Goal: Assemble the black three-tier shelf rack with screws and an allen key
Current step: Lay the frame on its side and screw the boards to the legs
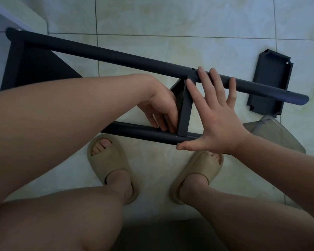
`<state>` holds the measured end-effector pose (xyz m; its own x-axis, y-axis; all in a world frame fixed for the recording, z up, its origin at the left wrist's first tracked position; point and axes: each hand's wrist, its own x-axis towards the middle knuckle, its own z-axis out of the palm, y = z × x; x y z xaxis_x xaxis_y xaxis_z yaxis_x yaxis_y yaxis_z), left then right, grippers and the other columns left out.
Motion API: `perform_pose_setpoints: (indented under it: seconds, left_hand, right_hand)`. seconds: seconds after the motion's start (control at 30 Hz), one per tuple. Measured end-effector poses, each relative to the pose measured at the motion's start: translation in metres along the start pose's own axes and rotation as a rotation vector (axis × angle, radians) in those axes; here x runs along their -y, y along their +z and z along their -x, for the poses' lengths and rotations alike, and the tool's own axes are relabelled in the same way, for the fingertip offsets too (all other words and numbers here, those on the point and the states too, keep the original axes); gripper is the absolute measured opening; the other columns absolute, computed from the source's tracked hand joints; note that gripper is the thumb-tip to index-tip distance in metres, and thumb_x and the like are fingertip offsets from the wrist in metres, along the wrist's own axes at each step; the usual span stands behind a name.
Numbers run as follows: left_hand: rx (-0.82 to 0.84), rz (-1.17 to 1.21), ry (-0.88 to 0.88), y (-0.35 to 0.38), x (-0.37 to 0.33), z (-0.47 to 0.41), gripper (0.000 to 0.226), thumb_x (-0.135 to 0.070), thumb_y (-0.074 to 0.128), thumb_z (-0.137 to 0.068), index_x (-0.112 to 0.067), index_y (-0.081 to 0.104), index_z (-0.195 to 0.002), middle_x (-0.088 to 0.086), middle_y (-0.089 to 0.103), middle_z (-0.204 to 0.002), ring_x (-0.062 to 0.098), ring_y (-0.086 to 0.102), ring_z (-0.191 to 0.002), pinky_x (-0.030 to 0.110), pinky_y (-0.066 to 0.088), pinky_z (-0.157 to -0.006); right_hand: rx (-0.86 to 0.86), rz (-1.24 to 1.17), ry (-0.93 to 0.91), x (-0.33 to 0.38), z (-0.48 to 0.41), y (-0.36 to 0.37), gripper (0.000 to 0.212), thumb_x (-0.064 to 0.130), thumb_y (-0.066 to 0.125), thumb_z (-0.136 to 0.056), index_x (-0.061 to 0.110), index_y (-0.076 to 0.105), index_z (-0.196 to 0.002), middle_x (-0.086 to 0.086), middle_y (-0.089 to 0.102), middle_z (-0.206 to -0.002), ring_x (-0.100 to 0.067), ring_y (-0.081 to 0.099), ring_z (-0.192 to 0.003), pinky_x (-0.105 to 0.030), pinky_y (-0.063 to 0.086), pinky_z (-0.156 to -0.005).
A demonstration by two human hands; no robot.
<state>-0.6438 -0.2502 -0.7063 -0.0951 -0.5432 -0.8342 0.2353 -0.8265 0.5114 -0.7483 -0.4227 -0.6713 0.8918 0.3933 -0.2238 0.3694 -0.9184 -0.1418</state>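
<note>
- The right hand [217, 117] is spread wide open, fingers straight. It lies just on the near-right side of the middle shelf [184, 113], with its fingertips [200, 71] on the upper pole [116, 55] and its thumb against the lower pole [140, 132]
- The left hand [159, 109] is on the other side of the middle shelf, touching it. Its fingers are bent and their tips sit where that shelf meets the lower pole; I cannot tell whether they pinch anything
- The black rack lies on its side on the tiled floor [170, 19]. The middle shelf stands edge-on between the two poles, and both poles run past it
- An end shelf [34, 69] joins the poles well to the left of the middle shelf
- A loose shelf panel [272, 82] lies flat on the floor to the right of the middle shelf, partly under the upper pole's free end
- Nearer than the middle shelf, two feet in tan slippers [107, 160] stand on the floor
</note>
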Motion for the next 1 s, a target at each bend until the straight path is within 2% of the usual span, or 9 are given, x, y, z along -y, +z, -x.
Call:
perform_pose_setpoints:
  seconds: [0.13, 0.33, 0.43, 0.57, 0.63, 0.73, 0.8, 1.0]
  left_hand:
    - [0.004, 0.022, 0.007, 0.001, 0.0002, -0.0012, 0.01, -0.015, 0.07, -0.088, -0.018, 0.073, -0.097, -0.003, 0.076, -0.087, 0.015, 0.066, -0.086, 0.032, 0.052, -0.09]
    - [-0.003, 0.02, 0.027, -0.0006, -0.0013, 0.0003, 0.016, -0.009, 0.071, -0.087, -0.015, 0.074, -0.101, -0.001, 0.075, -0.092, 0.013, 0.065, -0.082, 0.029, 0.052, -0.085]
    - [0.01, -0.003, 0.028, -0.0023, -0.0004, 0.0034, 0.013, -0.012, 0.071, -0.087, -0.019, 0.075, -0.098, -0.004, 0.076, -0.096, 0.011, 0.068, -0.086, 0.029, 0.053, -0.085]
    - [0.01, -0.06, -0.003, -0.0018, 0.0001, 0.0045, 0.015, -0.025, 0.072, -0.088, -0.024, 0.075, -0.103, -0.006, 0.076, -0.104, 0.013, 0.07, -0.099, 0.033, 0.052, -0.094]
    - [0.004, -0.041, -0.002, -0.0001, 0.0003, 0.0029, 0.015, -0.024, 0.072, -0.088, -0.022, 0.075, -0.103, -0.006, 0.077, -0.101, 0.013, 0.068, -0.092, 0.031, 0.052, -0.09]
    - [0.009, 0.027, -0.008, 0.0024, -0.0001, 0.0014, 0.006, -0.016, 0.071, -0.088, -0.018, 0.074, -0.093, -0.002, 0.074, -0.086, 0.011, 0.059, -0.071, 0.022, 0.047, -0.07]
    - [0.004, 0.047, -0.012, 0.0028, 0.0002, 0.0011, 0.006, -0.012, 0.069, -0.088, -0.017, 0.073, -0.088, -0.002, 0.072, -0.079, 0.009, 0.054, -0.065, 0.02, 0.043, -0.063]
    - [-0.005, 0.064, 0.023, 0.0037, -0.0019, 0.0016, 0.011, -0.005, 0.071, -0.086, -0.016, 0.072, -0.082, -0.001, 0.071, -0.075, 0.007, 0.054, -0.062, 0.019, 0.041, -0.063]
  right_hand:
    - [0.003, 0.0, 0.003, 0.0005, 0.0001, -0.0007, 0.14, 0.103, 0.041, -0.061, 0.012, 0.011, -0.163, -0.017, 0.0, -0.169, -0.041, -0.006, -0.156, -0.066, -0.013, -0.118]
    - [0.006, 0.007, 0.004, 0.0003, 0.0003, -0.0008, 0.14, 0.103, 0.042, -0.061, 0.013, 0.011, -0.163, -0.017, 0.0, -0.17, -0.04, -0.007, -0.156, -0.068, -0.011, -0.118]
    - [0.008, 0.008, 0.004, 0.0008, 0.0005, -0.001, 0.14, 0.102, 0.041, -0.061, 0.013, 0.011, -0.163, -0.017, 0.0, -0.17, -0.04, -0.007, -0.156, -0.067, -0.011, -0.118]
    - [0.02, 0.011, 0.008, 0.0009, 0.0003, -0.0024, 0.14, 0.102, 0.041, -0.061, 0.013, 0.009, -0.163, -0.017, -0.002, -0.17, -0.04, -0.008, -0.156, -0.067, -0.012, -0.118]
    - [0.022, 0.012, 0.01, 0.0013, 0.0, -0.0027, 0.14, 0.102, 0.042, -0.061, 0.013, 0.009, -0.163, -0.017, -0.002, -0.17, -0.04, -0.008, -0.156, -0.067, -0.011, -0.118]
    - [0.026, 0.014, 0.011, 0.0021, 0.0005, -0.003, 0.14, 0.102, 0.04, -0.061, 0.012, 0.01, -0.163, -0.018, -0.001, -0.169, -0.041, -0.007, -0.155, -0.068, -0.011, -0.118]
    - [0.031, 0.016, 0.013, 0.0023, 0.0009, -0.0034, 0.14, 0.102, 0.04, -0.061, 0.012, 0.01, -0.163, -0.018, -0.001, -0.169, -0.041, -0.008, -0.155, -0.067, -0.011, -0.118]
    - [0.035, 0.016, 0.017, 0.0025, 0.0008, -0.0035, 0.141, 0.102, 0.042, -0.06, 0.012, 0.009, -0.163, -0.017, -0.003, -0.17, -0.04, -0.009, -0.155, -0.065, -0.013, -0.118]
